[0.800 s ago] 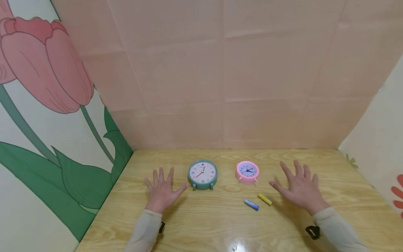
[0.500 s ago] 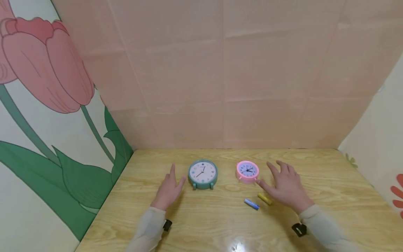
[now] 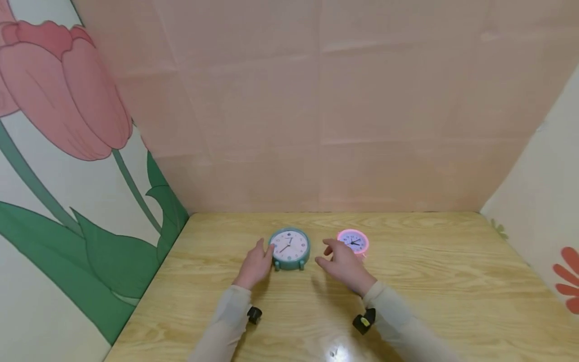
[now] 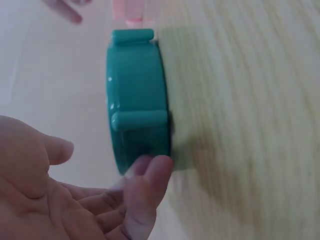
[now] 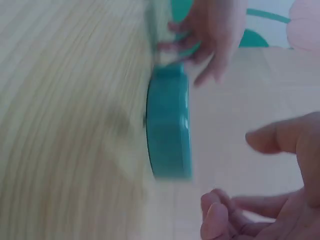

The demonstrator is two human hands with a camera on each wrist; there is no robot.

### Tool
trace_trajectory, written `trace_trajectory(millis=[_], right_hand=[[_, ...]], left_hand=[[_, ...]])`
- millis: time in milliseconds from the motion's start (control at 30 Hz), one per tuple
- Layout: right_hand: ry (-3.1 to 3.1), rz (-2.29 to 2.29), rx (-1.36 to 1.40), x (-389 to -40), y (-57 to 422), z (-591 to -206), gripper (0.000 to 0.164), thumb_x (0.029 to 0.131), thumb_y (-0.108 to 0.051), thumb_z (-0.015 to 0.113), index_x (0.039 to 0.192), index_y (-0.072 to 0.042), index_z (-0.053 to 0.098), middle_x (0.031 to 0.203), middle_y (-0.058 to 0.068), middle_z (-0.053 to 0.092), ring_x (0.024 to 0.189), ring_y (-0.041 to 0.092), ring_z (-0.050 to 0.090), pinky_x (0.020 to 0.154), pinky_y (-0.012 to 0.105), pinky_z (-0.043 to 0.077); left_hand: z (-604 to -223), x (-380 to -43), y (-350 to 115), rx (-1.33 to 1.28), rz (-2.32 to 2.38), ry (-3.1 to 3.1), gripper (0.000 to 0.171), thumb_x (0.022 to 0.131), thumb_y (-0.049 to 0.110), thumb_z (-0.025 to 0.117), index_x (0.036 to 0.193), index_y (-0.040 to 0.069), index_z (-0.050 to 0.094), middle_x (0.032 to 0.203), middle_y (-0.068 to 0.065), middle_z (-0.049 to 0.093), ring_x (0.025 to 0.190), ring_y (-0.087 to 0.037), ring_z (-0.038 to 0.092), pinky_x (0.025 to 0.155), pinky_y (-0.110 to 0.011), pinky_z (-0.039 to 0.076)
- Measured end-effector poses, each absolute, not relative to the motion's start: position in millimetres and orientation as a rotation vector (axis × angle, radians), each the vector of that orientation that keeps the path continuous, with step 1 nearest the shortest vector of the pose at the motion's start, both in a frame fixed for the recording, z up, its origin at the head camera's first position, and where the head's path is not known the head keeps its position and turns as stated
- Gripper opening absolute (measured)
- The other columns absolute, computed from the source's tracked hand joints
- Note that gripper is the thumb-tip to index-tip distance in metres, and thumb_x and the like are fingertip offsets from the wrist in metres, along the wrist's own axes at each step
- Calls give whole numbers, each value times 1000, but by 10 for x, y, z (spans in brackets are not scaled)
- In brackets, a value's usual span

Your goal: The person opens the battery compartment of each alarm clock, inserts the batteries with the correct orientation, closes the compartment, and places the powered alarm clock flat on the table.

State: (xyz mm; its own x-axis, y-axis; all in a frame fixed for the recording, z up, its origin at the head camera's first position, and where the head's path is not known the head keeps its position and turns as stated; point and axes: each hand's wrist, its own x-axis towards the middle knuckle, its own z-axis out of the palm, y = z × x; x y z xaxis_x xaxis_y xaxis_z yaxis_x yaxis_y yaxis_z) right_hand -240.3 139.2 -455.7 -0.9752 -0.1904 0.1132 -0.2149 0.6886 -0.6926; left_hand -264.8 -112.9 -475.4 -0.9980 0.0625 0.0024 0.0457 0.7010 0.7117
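Note:
A teal round alarm clock (image 3: 290,248) lies face up on the wooden table. My left hand (image 3: 254,265) is at its left side, and in the left wrist view the fingertips (image 4: 159,172) reach the teal casing while the thumb (image 4: 60,150) stays apart. My right hand (image 3: 346,266) hovers to the clock's right, fingers loosely bent and clear of it, nothing held. A smaller pink alarm clock (image 3: 354,241) lies just behind the right hand, which partly covers it. The blue and yellow sticks seen earlier are now hidden around my right hand and forearm.
The wooden table (image 3: 429,251) ends at a pinkish sheet (image 3: 316,125) at the back. A wall with a painted tulip (image 3: 63,90) stands on the left. On the right is a pale wall (image 3: 538,201) with a red flower.
Both hands have moved inward toward the teal clock, the right one passing in front of the pink clock. Their spread fingers have drawn together. The clocks have stayed in place.

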Motion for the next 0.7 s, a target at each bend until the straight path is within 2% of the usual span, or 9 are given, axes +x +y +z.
trace_trajectory(millis=[67,233,333,533,700], right_hand=[[-2907,1264,245,-2458,1255,-4592,63,90,-24,71,141,7,49,106,15,65,79,18,61,66,32,56],[-2977,1362,125,-2545,1082,-4710,64,90,-22,70,141,9,46,106,14,66,86,21,62,73,36,59],[-2978,1390,129,-2569,1039,-4768,66,89,-21,70,141,10,45,105,13,66,88,21,62,76,36,59],[-2962,1480,134,-2586,1001,-4859,71,87,-18,70,145,11,39,102,12,63,84,19,59,72,32,56],[-2990,1494,112,-2580,994,-4908,72,87,-20,71,147,5,40,111,15,64,92,23,61,81,39,57]], left_hand=[[-4775,-2651,-1123,80,1214,2856,61,109,34,37,151,-10,29,149,-31,42,138,-45,41,117,-56,33],[-4807,-2657,-1103,96,1231,2812,59,110,31,34,151,-11,28,153,-30,36,143,-43,35,120,-54,29],[-4814,-2671,-1094,109,1211,2841,55,110,26,34,150,-12,31,151,-30,39,141,-43,37,119,-54,31],[-4813,-2678,-1093,126,1222,2853,46,108,14,34,145,-13,38,144,-31,47,135,-41,46,114,-54,38],[-4815,-2654,-1071,118,1242,2799,41,107,12,34,140,-11,44,125,-25,60,112,-33,60,102,-51,51]])
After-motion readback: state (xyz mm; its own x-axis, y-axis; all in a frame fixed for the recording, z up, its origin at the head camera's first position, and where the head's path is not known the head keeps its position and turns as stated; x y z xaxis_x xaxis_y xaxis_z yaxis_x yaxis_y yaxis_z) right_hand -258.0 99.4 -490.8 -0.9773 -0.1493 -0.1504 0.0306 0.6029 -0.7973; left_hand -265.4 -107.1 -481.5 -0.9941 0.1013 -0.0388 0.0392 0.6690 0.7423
